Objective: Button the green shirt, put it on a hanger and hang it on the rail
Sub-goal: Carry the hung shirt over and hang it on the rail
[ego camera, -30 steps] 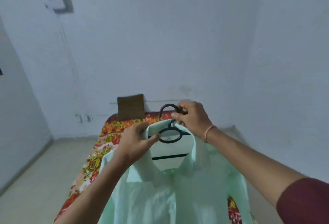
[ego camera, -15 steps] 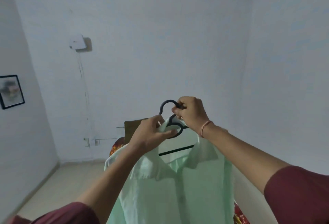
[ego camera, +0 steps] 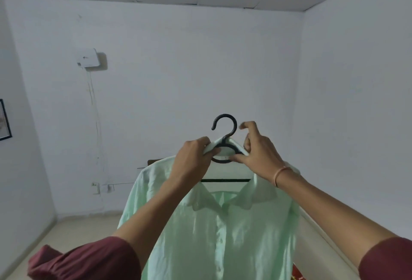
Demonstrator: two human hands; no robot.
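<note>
- Mid-frame, in front of the white back wall, a pale green button-front shirt (ego camera: 223, 235) hangs on a black plastic hanger (ego camera: 225, 116), held up in the air by both hands.
- Hanger hook sticks up bare above the collar, open end to the left; its round neck loop and straight cross bar show inside the collar opening.
- Shirt front faces the camera, collar folded down, placket looks closed with 2 buttons visible lower down; top button cannot be made out.
- Shirt shoulders spread over the hanger arms, body drops out of the bottom edge.
- Left hand (ego camera: 194, 159): fingers curled tight round the left side of the collar band, pressing it against the neck loop.
- Right hand (ego camera: 258, 152): thumb under the right side of the neck loop, middle fingers on the collar above it, pinching both; index finger raised and crooked just beside the hook, contact not clear.
- Thin orange band (ego camera: 282, 174) on the right wrist; rolled maroon sleeves (ego camera: 89, 259) on both arms.
- White wall box (ego camera: 88, 58) upper left with a thin cable running down to a wall socket (ego camera: 102, 188).
- Dark-framed picture (ego camera: 4, 121) cut off at the left edge.
- Red patterned cloth (ego camera: 297, 274) peeks out bottom right beside the shirt.
</note>
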